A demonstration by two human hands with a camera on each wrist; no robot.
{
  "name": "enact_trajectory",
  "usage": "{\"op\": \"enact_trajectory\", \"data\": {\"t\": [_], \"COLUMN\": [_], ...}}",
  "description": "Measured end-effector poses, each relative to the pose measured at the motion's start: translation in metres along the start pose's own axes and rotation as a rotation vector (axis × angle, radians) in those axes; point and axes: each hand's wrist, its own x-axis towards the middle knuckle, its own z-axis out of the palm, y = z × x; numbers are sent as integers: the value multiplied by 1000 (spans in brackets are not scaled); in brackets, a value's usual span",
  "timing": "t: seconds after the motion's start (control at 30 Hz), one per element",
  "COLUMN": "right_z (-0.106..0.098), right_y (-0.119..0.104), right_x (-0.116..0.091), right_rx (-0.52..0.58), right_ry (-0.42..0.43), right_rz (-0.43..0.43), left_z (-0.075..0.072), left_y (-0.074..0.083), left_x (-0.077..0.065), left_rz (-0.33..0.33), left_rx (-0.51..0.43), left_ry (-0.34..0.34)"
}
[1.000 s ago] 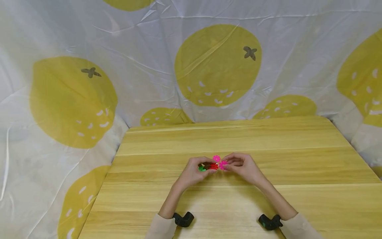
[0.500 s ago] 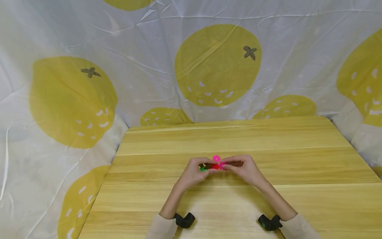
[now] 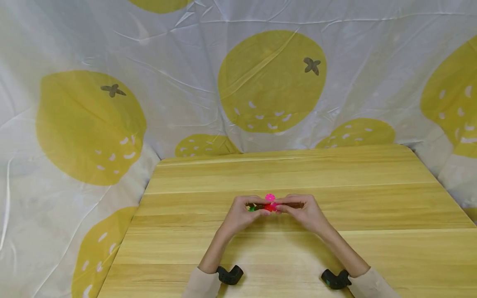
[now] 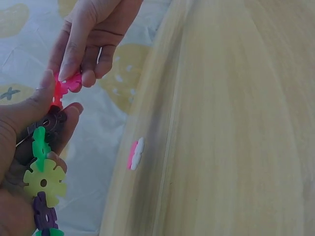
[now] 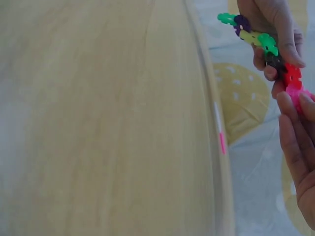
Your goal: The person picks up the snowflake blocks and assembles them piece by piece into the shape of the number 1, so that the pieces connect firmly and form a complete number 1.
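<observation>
My left hand (image 3: 238, 214) grips a chain of notched plastic snowflake discs. In the left wrist view the chain runs from a red disc (image 4: 57, 93) through a dark disc (image 4: 49, 120), a green disc (image 4: 40, 143), a yellow disc (image 4: 44, 183) and a purple disc (image 4: 44, 212) to another green one. My right hand (image 3: 308, 212) pinches a bright pink disc (image 4: 73, 82) between thumb and fingers. This pink disc stands against the red disc at the chain's end; fingertips cover part of the joint, so how deep the notches sit cannot be seen.
On the wooden table (image 3: 261, 248), just beyond my hands, lies a loose pink disc (image 3: 270, 197). A white disc (image 4: 138, 153) lies against it in the left wrist view. Black curved devices (image 3: 230, 275) sit at both wrists. A lemon-print cloth (image 3: 186, 82) hangs behind the table.
My right hand has moved slightly left, bringing its pink disc from beside the red disc into contact with it. My left hand has hardly moved, and the loose pink disc stays put.
</observation>
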Motion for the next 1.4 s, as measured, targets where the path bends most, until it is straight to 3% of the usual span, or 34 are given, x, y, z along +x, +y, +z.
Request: {"op": "enact_trajectory", "data": {"t": [0.27,0.4,0.53,0.9,1.23,1.4], "right_z": [-6,-8,-6,-4,-6,-4], "right_y": [1,4,5,-1,-2,1], "right_x": [0,0,1,1,0,2], "right_rx": [-73,-14,23,-43,119,172], "right_ry": [21,-20,-43,-8,-32,12], "right_rz": [24,-39,-44,89,102,135], "left_z": [-1,-2,-2,-6,-6,-3], "left_y": [2,3,3,0,-1,3], "left_x": [1,1,0,0,1,1], "left_rz": [-41,-50,-52,-76,-74,-6], "left_rx": [-5,-11,-9,5,18,98], "left_ry": [21,22,23,-1,-53,-30]}}
